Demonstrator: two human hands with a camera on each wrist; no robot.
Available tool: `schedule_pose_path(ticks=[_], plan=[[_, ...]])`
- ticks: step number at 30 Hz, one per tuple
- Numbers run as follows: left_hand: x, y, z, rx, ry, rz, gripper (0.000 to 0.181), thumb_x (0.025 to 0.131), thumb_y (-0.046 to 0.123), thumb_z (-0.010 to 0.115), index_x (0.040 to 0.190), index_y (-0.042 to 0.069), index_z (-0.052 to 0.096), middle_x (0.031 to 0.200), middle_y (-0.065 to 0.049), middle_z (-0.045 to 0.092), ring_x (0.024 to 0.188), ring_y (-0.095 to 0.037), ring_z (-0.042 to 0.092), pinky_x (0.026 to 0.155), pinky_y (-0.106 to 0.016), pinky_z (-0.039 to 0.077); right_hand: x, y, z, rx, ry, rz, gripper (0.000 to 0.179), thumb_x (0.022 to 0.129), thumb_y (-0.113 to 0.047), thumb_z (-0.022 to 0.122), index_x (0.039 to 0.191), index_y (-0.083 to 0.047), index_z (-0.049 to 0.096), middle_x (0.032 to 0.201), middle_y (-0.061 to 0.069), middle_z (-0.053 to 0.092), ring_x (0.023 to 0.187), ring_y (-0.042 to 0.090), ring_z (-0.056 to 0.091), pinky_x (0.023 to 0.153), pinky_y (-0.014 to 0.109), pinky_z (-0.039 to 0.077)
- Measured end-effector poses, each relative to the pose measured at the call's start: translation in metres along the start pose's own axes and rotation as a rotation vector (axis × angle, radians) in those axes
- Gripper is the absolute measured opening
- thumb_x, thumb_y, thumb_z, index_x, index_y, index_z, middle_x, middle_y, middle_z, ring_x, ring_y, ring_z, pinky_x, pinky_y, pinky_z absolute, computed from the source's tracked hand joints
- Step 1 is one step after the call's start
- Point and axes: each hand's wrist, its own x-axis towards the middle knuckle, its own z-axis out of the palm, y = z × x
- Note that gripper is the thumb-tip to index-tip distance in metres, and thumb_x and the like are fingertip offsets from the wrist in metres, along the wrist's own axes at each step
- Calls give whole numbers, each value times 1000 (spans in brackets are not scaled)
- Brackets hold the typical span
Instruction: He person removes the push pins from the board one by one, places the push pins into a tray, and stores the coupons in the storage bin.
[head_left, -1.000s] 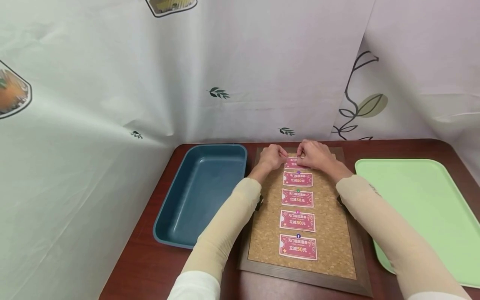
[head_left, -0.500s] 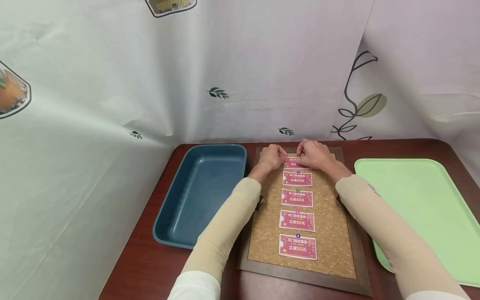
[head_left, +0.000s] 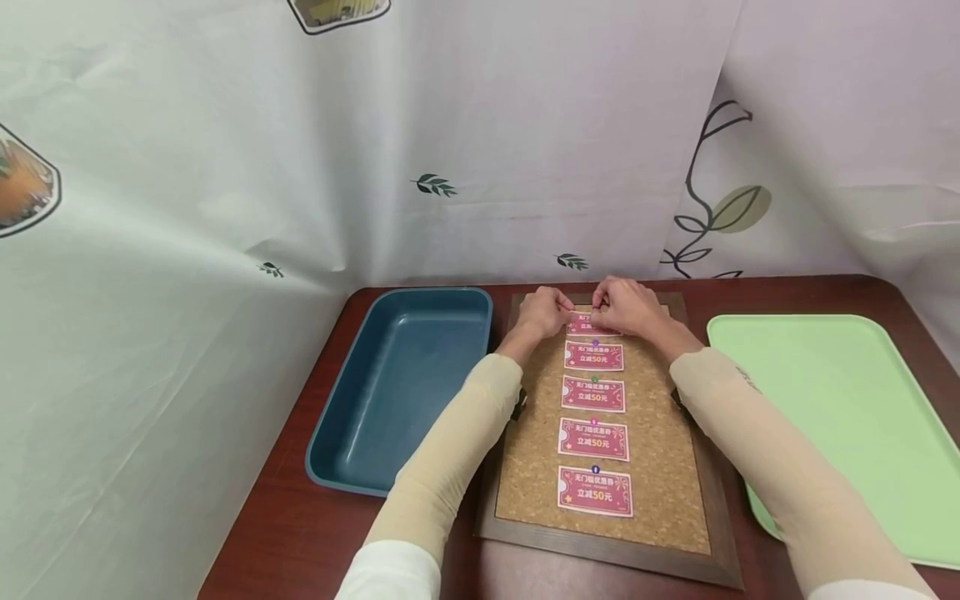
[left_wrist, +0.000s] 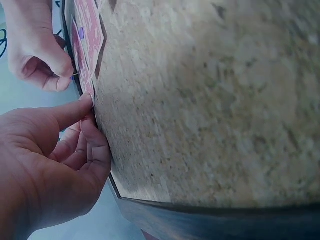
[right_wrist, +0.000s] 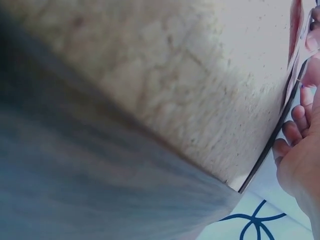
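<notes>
On a wood-framed cork board [head_left: 525,475], several pink paper coupons form a column. The lower ones each have a coloured push pin [head_left: 596,469] at the top edge. My left hand [head_left: 543,313] pinches the left edge of the topmost coupon [head_left: 583,325] between thumb and forefinger. Over that coupon's upper part, my right hand [head_left: 628,308] pinches a small push pin [left_wrist: 73,76]. Its thin needle shows in the left wrist view, while the fingertips hide most of its head. Whether the needle touches the paper is hard to tell.
Left of the board stands a deep blue tray [head_left: 397,392]. A light green tray [head_left: 825,400] lies to the right. The board rests on a dark red table [head_left: 277,517], with a printed white curtain [head_left: 510,167] behind and at the left.
</notes>
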Motion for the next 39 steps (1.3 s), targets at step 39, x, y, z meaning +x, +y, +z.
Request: schedule_pose_path(ticks=[39], plan=[[-9,-2,-108,-38,-8,64,9,104,21,71,106,11,73,116,-9,72,96,-23,68,78,-34,53,-49,8,-74,43,131,-70,16,83,-12,75,93,-3,67,90,10,59,83,26,53,70,39,40]])
